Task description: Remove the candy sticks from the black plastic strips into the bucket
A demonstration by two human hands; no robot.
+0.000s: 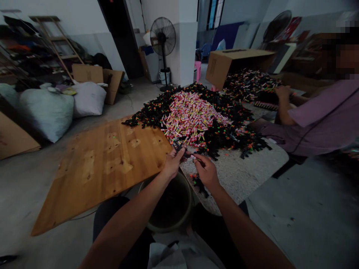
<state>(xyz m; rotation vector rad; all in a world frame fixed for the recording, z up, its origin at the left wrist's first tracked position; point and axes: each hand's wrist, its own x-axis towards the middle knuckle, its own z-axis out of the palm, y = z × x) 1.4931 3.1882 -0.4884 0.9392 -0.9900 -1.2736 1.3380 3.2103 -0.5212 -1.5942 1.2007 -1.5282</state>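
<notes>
Small black part (177,145), pinched in the left hand (174,163); right hand (207,172) just beside, fingers narrow on a small pale piece (193,157). Beyond: pile (196,116) on speckled tabletop (238,172). Left: wooden board (98,164). Below: bucket (171,209). Far: fan (163,37), concrete floor (308,209).

The left hand (174,161) pinches a black piece (178,146) too small to identify.

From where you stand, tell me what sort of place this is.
Probably a small hand-assembly workshop: a heap of tiny black and pink parts on the table, a cardboard box behind it, stuffed sacks on the floor.
</notes>
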